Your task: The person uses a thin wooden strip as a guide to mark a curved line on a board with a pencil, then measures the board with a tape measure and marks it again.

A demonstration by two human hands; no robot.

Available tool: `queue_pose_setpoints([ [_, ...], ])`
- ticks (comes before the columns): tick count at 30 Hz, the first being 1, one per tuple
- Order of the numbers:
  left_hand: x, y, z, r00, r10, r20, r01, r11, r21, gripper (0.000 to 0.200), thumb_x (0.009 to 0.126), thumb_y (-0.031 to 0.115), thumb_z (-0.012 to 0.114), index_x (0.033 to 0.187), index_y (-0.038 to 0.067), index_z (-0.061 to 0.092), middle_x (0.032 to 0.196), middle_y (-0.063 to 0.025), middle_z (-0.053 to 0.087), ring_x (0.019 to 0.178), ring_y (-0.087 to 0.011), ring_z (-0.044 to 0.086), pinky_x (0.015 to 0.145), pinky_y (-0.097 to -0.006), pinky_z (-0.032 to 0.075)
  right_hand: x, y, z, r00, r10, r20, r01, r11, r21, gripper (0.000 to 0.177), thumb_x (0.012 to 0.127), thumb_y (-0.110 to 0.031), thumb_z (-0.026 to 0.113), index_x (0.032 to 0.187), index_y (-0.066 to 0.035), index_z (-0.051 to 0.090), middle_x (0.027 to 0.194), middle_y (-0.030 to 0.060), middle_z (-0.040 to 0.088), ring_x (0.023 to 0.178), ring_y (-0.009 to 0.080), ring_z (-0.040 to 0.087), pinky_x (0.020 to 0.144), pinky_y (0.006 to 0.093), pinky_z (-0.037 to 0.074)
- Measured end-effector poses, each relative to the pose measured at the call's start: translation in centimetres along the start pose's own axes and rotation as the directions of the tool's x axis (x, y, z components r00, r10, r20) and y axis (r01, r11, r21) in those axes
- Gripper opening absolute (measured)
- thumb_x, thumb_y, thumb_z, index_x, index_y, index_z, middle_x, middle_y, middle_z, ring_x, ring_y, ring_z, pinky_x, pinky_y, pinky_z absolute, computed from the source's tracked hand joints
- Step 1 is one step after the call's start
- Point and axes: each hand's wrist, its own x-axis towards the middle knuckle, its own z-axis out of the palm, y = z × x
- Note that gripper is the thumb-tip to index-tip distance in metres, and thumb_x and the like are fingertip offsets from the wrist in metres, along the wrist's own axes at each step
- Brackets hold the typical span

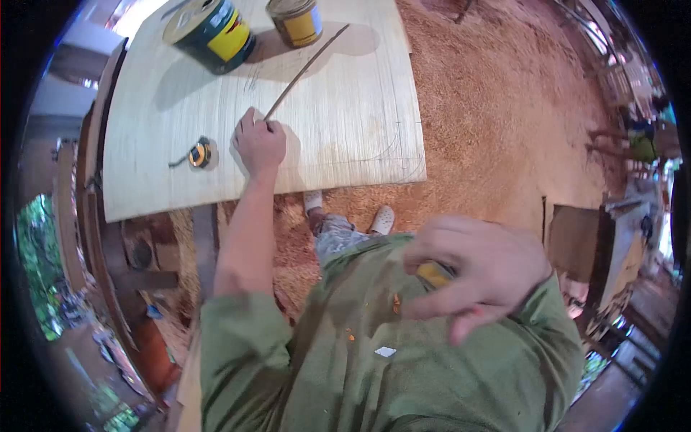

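My left hand (260,145) rests on a pale wooden board (345,137), its fingers curled at the near end of a thin brown stick (308,70). The stick slants away toward the far side of the board. Just left of that hand lies a small yellow and black tape measure (200,154). In front of my green shirt, my right hand (486,270) is raised and slightly blurred. A yellow object (435,273) shows between its bent fingers; most of it is hidden, so its kind cannot be told.
A dark green can with a yellow label (211,37) and a smaller yellowish can (295,21) stand at the board's far side. Sawdust covers the ground (489,108). Another person (644,138) is at the far right. Wooden structures line the left and right.
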Motion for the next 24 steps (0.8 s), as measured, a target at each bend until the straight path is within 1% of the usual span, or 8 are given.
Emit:
queue_pose_setpoints([
  [2, 0.0, 0.0, -0.1, 0.999, -0.034, 0.001, 0.034, 0.999, 0.009, 0.028, 0.087, 0.022, 0.059, 0.086, -0.001, 0.075, 0.134, -0.0123, 0.063, 0.123, -0.0328, 0.057, 0.107, -0.0507, 0.041, -2.1, -1.0, 0.6, 0.962, -0.138, -0.234, 0.204, 0.937, 0.285, 0.035, 0.105, -0.036, 0.054, 0.109, -0.005, 0.069, 0.095, 0.0117, 0.062, 0.069, 0.0235, 0.054, 0.07, 0.0411, 0.047],
  [5, 0.1, 0.0, 0.2, 0.998, -0.063, 0.017, 0.062, 0.998, 0.008, 0.03, 0.089, 0.023, 0.057, 0.086, 0.0, 0.076, 0.136, -0.0116, 0.062, 0.125, -0.0311, 0.056, 0.108, -0.0504, 0.041, -1.5, -3.6, -0.6, 0.838, -0.546, -0.003, 0.462, 0.705, 0.538, 0.037, 0.105, -0.035, 0.049, 0.112, -0.004, 0.068, 0.099, 0.0102, 0.062, 0.068, 0.0192, 0.053, 0.066, 0.0371, 0.046],
  [8, 0.2, -0.2, 0.4, 0.997, -0.063, 0.041, 0.063, 0.998, 0.009, 0.031, 0.091, 0.024, 0.056, 0.089, 0.002, 0.078, 0.138, -0.0101, 0.062, 0.128, -0.0309, 0.055, 0.11, -0.0504, 0.039, -0.7, -4.7, 1.1, 0.861, -0.502, -0.085, 0.439, 0.648, 0.622, 0.038, 0.11, -0.029, 0.041, 0.121, -0.007, 0.07, 0.123, 0.012, 0.069, 0.066, 0.0202, 0.051, 0.061, 0.0379, 0.037],
  [12, 0.4, 0.0, 0.1, 0.994, -0.077, 0.08, 0.076, 0.997, 0.015, 0.032, 0.091, 0.024, 0.056, 0.089, 0.002, 0.078, 0.14, -0.0102, 0.061, 0.129, -0.0305, 0.055, 0.111, -0.05, 0.039, -1.4, -5.2, 0.9, 0.832, -0.543, -0.117, 0.515, 0.677, 0.525, 0.03, 0.104, -0.025, 0.049, 0.106, -0.009, 0.074, 0.107, 0.0049, 0.069, 0.061, 0.012, 0.049, 0.054, 0.0297, 0.034],
  [18, 0.1, -0.1, 0.3, 0.996, -0.065, 0.067, 0.064, 0.998, 0.028, 0.033, 0.091, 0.025, 0.055, 0.088, 0.001, 0.078, 0.141, -0.0105, 0.061, 0.129, -0.0297, 0.055, 0.111, -0.0495, 0.039, -3.4, -6.5, -0.5, 0.799, -0.556, 0.231, 0.346, 0.738, 0.58, 0.029, 0.101, -0.029, 0.049, 0.103, -0.004, 0.065, 0.099, 0.0056, 0.063, 0.069, 0.0152, 0.057, 0.06, 0.0313, 0.044],
  [21, 0.5, -0.2, 0.0, 0.996, -0.058, 0.066, 0.056, 0.998, 0.035, 0.033, 0.091, 0.025, 0.055, 0.087, 0.001, 0.078, 0.141, -0.0105, 0.061, 0.129, -0.0297, 0.055, 0.111, -0.049, 0.04, -5.8, -8.1, -1.6, 0.764, -0.537, 0.358, 0.263, 0.765, 0.588, 0.023, 0.098, -0.028, 0.057, 0.09, -0.007, 0.062, 0.09, 0.0019, 0.063, 0.065, 0.0136, 0.06, 0.054, 0.0288, 0.041],
  [23, 0.3, 0.0, 0.0, 0.993, -0.086, 0.075, 0.084, 0.996, 0.027, 0.033, 0.091, 0.025, 0.055, 0.088, 0.001, 0.078, 0.141, -0.0104, 0.061, 0.129, -0.0298, 0.055, 0.111, -0.0486, 0.04, -6.7, -9.5, -1.8, 0.897, 0.0, 0.442, -0.207, 0.884, 0.419, 0.027, 0.094, -0.033, 0.066, 0.079, -0.013, 0.057, 0.072, -0.0033, 0.055, 0.058, 0.0129, 0.061, 0.047, 0.0295, 0.038],
  [24, 0.4, 0.0, 0.2, 0.994, -0.079, 0.082, 0.077, 0.997, 0.024, 0.033, 0.091, 0.025, 0.055, 0.088, 0.001, 0.078, 0.141, -0.0104, 0.061, 0.129, -0.0298, 0.055, 0.111, -0.0486, 0.04, -5.9, -9.7, -2.1, 0.93, 0.115, 0.349, -0.189, 0.964, 0.186, 0.028, 0.085, -0.036, 0.072, 0.075, -0.016, 0.056, 0.059, -0.0054, 0.045, 0.05, 0.0127, 0.057, 0.042, 0.0315, 0.035],
])
